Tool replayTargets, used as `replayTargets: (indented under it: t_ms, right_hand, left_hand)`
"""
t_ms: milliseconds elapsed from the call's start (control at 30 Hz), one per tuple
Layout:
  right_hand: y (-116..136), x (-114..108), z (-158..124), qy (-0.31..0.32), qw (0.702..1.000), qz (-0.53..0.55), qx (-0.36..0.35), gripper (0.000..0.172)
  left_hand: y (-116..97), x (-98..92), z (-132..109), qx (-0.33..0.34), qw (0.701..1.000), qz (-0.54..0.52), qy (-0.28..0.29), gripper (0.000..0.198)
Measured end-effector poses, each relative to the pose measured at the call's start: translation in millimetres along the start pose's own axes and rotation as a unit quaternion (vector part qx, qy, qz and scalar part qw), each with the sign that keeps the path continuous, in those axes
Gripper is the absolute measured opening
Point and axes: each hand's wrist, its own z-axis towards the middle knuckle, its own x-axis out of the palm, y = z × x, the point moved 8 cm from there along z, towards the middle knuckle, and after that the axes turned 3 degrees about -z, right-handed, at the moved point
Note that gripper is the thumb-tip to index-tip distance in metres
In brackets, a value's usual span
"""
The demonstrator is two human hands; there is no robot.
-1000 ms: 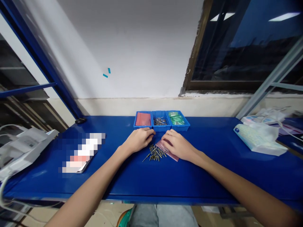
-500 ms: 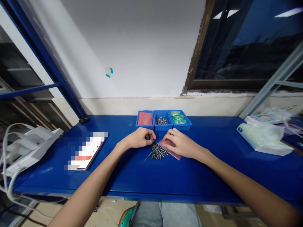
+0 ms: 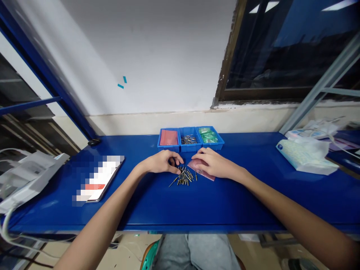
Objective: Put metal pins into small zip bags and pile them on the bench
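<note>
A small pile of thin metal pins, brass-coloured and silver like pop rivets, lies on the blue table. My left hand is at the pile's upper left, its thumb and fingers apart. The thumb tip reaches the pins, and I see nothing held in that hand. On the other side, my right hand grips a pink translucent plastic bag, thumb over it, other fingers partly hiding it. The bag lies low beside the pile. One pin sits a little apart, near the bag.
Behind the hands stand three joined blue trays: one with pink bags, one with metal pins, one with green packets. A phone and white power strips lie left. A tissue pack lies right.
My left hand's fingers have parted from a near-pinch, and its thumb has come down onto the pile. The right hand keeps the bag, and one pin now lies apart. The view has shifted slightly.
</note>
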Motion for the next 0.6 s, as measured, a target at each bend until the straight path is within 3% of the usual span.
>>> replayTargets:
  t_ms: [333, 600]
  right_hand:
    - [11.3, -9.8, 1.3, -0.046, 0.999, -0.016, -0.005, 0.03]
    - [26.5, -9.6, -0.2, -0.074, 0.996, -0.003, -0.042, 0.023]
  left_hand:
    - [-1.2, 3.3, 0.4, -0.003, 1.0, 0.024, 0.01, 0.03]
    - [7.8, 4.2, 1.0, -0.04, 0.998, -0.027, 0.039, 0.037]
